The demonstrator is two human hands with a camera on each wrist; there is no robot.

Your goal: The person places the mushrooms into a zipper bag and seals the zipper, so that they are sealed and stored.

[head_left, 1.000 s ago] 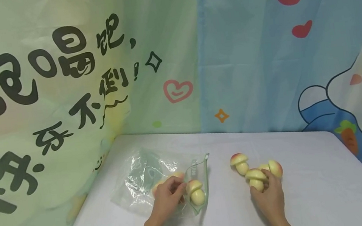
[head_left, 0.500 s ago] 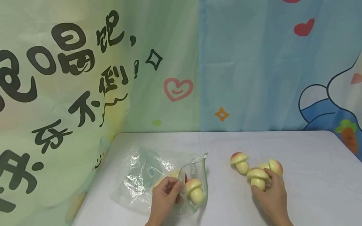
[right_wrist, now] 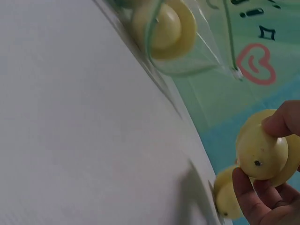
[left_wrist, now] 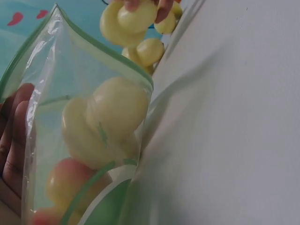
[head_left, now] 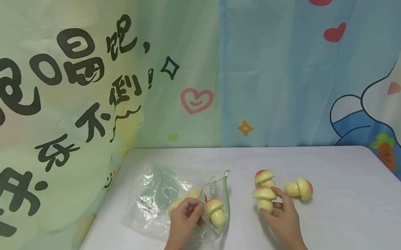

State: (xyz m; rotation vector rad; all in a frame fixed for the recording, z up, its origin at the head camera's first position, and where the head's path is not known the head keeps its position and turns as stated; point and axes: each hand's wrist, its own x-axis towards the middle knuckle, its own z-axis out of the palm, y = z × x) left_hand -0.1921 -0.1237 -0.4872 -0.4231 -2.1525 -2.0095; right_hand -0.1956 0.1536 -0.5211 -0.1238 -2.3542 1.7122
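My left hand (head_left: pixel 185 220) pinches the film of a clear zip bag (head_left: pixel 152 190) near its green-edged mouth, which gapes toward the right. Inside the bag, one toy mushroom (head_left: pixel 218 215) lies by the mouth, and more yellow and red ones (left_wrist: pixel 70 180) sit deeper, blurred by the plastic. My right hand (head_left: pixel 284 217) grips another toy mushroom (head_left: pixel 264 197), pale yellow, with thumb and fingers on its stem (right_wrist: pixel 262 152). It is apart from the bag, to the right of the mouth. In the head view it partly covers a mushroom (head_left: pixel 263 175) behind it.
One more toy mushroom (head_left: pixel 301 189) lies on its side on the white table (head_left: pixel 349 211), right of my right hand. Printed curtains (head_left: pixel 273 69) stand along the table's back and left sides.
My right hand has moved left with the gripped mushroom, away from the one lying at the right. My left hand stays at the bag, its mouth held apart about as before.
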